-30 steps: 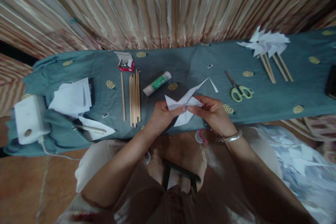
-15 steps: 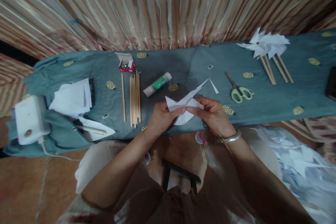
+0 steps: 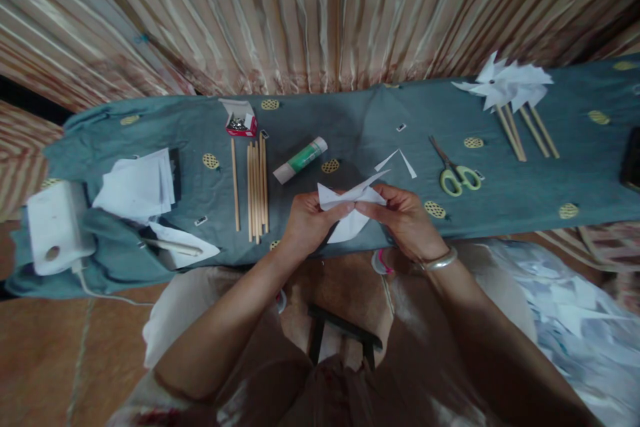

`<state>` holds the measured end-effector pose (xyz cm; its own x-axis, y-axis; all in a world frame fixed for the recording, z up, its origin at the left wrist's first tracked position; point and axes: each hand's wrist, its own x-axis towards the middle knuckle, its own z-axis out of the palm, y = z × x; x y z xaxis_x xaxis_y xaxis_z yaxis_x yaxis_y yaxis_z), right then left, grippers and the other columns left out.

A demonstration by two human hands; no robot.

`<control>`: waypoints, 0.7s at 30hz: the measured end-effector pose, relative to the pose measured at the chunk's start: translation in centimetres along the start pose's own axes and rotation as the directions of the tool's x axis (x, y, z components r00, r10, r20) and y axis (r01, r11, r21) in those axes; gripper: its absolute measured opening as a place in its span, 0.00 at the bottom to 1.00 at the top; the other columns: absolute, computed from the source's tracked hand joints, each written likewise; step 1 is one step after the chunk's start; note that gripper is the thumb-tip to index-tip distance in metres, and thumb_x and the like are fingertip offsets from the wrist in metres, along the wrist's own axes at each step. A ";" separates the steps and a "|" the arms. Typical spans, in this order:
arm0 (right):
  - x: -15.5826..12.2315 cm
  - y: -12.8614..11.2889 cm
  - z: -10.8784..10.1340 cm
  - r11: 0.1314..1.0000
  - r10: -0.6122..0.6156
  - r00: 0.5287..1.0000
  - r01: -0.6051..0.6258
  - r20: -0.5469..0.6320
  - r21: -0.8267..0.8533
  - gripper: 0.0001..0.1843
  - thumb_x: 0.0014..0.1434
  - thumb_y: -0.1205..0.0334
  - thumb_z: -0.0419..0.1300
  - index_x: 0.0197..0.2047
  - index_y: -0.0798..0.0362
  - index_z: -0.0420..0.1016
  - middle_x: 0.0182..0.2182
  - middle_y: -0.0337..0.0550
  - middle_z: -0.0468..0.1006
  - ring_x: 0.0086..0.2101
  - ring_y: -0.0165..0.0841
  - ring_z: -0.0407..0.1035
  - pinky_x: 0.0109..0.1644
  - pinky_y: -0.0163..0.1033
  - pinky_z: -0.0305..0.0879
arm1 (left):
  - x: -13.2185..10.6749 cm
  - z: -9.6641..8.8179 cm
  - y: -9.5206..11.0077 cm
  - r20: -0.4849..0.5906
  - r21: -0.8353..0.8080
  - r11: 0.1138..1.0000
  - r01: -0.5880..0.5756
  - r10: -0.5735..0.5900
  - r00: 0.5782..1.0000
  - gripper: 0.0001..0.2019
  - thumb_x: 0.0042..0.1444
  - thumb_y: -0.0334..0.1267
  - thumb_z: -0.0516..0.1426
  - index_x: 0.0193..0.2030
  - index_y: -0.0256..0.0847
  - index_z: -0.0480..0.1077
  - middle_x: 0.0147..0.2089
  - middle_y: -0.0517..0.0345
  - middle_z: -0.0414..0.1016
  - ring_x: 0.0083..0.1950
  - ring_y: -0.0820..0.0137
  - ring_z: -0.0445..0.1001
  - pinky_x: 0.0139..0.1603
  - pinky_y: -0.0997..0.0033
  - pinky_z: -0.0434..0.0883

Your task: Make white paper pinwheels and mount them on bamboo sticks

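Between my two hands is a white paper pinwheel, its points partly folded in, held over the table's near edge. My left hand pinches its left side, thumb near the middle. From the right, my right hand grips it, thumb also at the middle, so the thumb tips nearly meet there. Beyond the hands lie thin white paper scraps. Green-handled scissors rest to the right, blades a little apart. A glue stick lies to the left.
Several wooden sticks lie left of the hands, below a small red box of metal pins. Farther left are stacked paper sheets and a white power box. Finished pinwheels lie at the far right on the green cloth.
The paper's far point has lifted and drawn back toward my hands, uncovering a second thin scrap on the cloth. Both hands keep nearly the same place and hold.
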<state>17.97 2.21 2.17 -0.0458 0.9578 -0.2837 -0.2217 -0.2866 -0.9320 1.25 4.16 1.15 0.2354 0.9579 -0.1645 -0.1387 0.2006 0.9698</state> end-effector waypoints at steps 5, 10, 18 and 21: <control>0.0 -0.1 0.1 1.000 0.006 1.000 -0.006 0.014 -0.005 0.14 0.42 0.54 0.76 0.31 0.50 0.82 0.27 0.35 0.80 0.26 0.28 0.68 0.33 0.35 0.65 | 0.0 0.0 0.2 -0.023 -0.005 1.000 0.014 -0.014 1.000 0.10 0.43 0.41 0.69 0.31 0.38 0.81 0.28 0.60 0.79 0.28 0.73 0.72 0.31 0.75 0.67; -0.1 -0.4 0.0 0.999 0.012 0.999 -0.010 0.047 -0.044 0.14 0.44 0.52 0.75 0.31 0.50 0.82 0.26 0.35 0.79 0.26 0.27 0.67 0.33 0.35 0.64 | -0.1 0.1 0.3 -0.036 0.009 0.999 0.048 -0.048 0.998 0.12 0.41 0.41 0.70 0.32 0.37 0.80 0.27 0.61 0.77 0.27 0.73 0.71 0.29 0.75 0.66; -0.1 -0.2 -0.1 0.997 -0.008 0.998 0.012 0.055 -0.075 0.13 0.45 0.52 0.74 0.31 0.50 0.82 0.27 0.35 0.79 0.27 0.29 0.67 0.34 0.37 0.64 | 0.0 0.5 0.5 -0.067 -0.146 0.981 0.125 -0.136 0.988 0.14 0.36 0.39 0.71 0.32 0.38 0.80 0.28 0.60 0.79 0.29 0.72 0.73 0.33 0.73 0.69; -0.1 -0.2 0.1 0.998 0.010 0.998 -0.007 0.055 -0.055 0.13 0.45 0.53 0.74 0.33 0.50 0.82 0.28 0.36 0.81 0.28 0.30 0.69 0.36 0.38 0.65 | 0.0 0.6 0.6 -0.083 -0.162 0.976 0.146 -0.161 0.984 0.14 0.35 0.37 0.72 0.31 0.38 0.80 0.28 0.61 0.79 0.28 0.73 0.73 0.33 0.74 0.68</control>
<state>17.94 2.20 2.34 -0.1015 0.9546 -0.2799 -0.1670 -0.2938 -0.9412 1.73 4.19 1.83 0.1745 0.9268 -0.3327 -0.2573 0.3690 0.8931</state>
